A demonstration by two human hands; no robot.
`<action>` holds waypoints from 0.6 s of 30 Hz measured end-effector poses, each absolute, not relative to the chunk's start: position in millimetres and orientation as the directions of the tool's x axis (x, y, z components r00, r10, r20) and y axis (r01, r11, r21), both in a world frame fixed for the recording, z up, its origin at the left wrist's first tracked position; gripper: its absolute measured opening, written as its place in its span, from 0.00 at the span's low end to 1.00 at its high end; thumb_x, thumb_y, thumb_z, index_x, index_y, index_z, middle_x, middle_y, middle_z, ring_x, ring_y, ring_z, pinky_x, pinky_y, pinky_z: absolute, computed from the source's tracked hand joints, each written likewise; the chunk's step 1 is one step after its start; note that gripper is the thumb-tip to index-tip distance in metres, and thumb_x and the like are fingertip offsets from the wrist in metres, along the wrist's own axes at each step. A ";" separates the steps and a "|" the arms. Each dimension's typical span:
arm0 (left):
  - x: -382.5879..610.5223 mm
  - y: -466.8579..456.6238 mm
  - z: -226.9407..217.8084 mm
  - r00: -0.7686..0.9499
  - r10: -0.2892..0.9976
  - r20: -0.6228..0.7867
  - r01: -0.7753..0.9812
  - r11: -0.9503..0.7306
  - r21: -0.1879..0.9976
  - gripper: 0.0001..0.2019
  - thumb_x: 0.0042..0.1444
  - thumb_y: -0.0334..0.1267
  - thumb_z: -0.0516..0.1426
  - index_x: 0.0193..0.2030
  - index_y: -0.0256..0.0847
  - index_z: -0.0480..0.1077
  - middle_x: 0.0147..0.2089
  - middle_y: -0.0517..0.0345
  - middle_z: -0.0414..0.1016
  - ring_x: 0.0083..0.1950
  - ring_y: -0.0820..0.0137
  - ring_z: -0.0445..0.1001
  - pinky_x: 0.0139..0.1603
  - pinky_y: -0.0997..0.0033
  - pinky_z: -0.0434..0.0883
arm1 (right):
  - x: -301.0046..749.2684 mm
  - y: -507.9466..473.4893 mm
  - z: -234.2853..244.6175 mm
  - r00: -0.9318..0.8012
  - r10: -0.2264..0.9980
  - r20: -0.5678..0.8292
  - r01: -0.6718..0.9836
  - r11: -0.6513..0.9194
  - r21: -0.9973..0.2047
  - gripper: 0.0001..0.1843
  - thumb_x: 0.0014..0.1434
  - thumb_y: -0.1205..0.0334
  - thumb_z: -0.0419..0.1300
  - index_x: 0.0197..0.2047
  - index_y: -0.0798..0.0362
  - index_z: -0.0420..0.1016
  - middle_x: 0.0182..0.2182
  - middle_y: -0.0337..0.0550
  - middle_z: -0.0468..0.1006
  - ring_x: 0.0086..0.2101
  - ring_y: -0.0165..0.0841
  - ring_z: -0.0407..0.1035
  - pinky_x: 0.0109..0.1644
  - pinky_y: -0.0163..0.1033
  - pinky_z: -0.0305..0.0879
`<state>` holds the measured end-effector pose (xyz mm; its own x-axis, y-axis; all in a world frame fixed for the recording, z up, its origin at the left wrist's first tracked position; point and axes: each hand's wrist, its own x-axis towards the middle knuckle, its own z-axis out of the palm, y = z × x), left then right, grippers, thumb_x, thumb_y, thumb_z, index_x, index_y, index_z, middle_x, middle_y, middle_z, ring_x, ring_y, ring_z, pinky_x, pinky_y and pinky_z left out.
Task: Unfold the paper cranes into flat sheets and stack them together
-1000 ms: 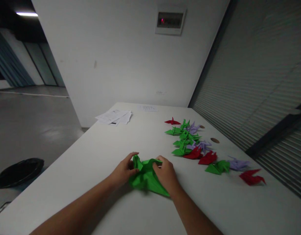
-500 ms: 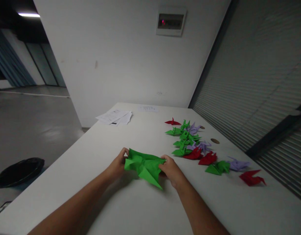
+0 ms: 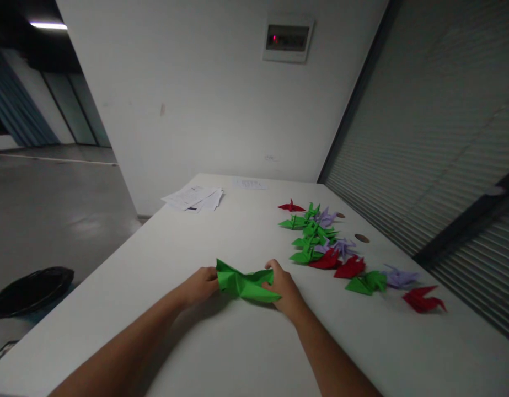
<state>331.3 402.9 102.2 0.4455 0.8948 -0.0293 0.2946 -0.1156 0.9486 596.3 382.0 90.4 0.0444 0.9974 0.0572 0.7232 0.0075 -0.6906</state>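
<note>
Left hand [image 3: 201, 285] and right hand [image 3: 284, 288] (both curled) face inward

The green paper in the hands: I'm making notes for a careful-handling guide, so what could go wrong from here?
Two risks stand out:
1. The green paper is creased and held at opposite sides by the left hand and right hand, so an uneven pull might tear it or add a stray crease.
2. The folded paper birds lie close beyond the right hand, so a wide swing that way could knock or crush one.
</note>
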 end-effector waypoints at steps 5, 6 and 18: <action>327.2 404.8 96.4 0.416 0.892 -0.178 0.291 0.055 0.955 0.24 0.60 0.56 0.56 0.26 0.36 0.75 0.20 0.60 0.66 0.25 0.70 0.63 0.28 0.71 0.60 | 593.9 382.7 90.0 0.038 0.997 0.064 0.716 0.017 -0.698 0.23 0.44 0.75 0.59 0.45 0.49 0.69 0.23 0.31 0.68 0.26 0.33 0.65 0.30 0.33 0.52; 326.4 405.4 95.4 0.415 0.888 -0.196 0.294 0.073 0.953 0.24 0.59 0.56 0.57 0.25 0.36 0.74 0.19 0.62 0.63 0.24 0.72 0.61 0.27 0.71 0.57 | 594.4 382.2 90.1 0.025 0.997 0.072 0.707 0.033 -0.707 0.24 0.44 0.74 0.58 0.47 0.49 0.69 0.23 0.31 0.69 0.26 0.33 0.66 0.30 0.33 0.53; 321.8 409.5 87.0 0.378 0.926 0.022 0.634 -0.276 0.723 0.18 0.44 0.25 0.59 0.43 0.43 0.76 0.34 0.60 0.73 0.35 0.66 0.71 0.37 0.70 0.64 | 605.7 383.3 87.8 -0.058 0.997 0.059 0.688 0.083 -0.721 0.31 0.46 0.75 0.56 0.55 0.49 0.70 0.30 0.35 0.77 0.29 0.33 0.71 0.32 0.33 0.61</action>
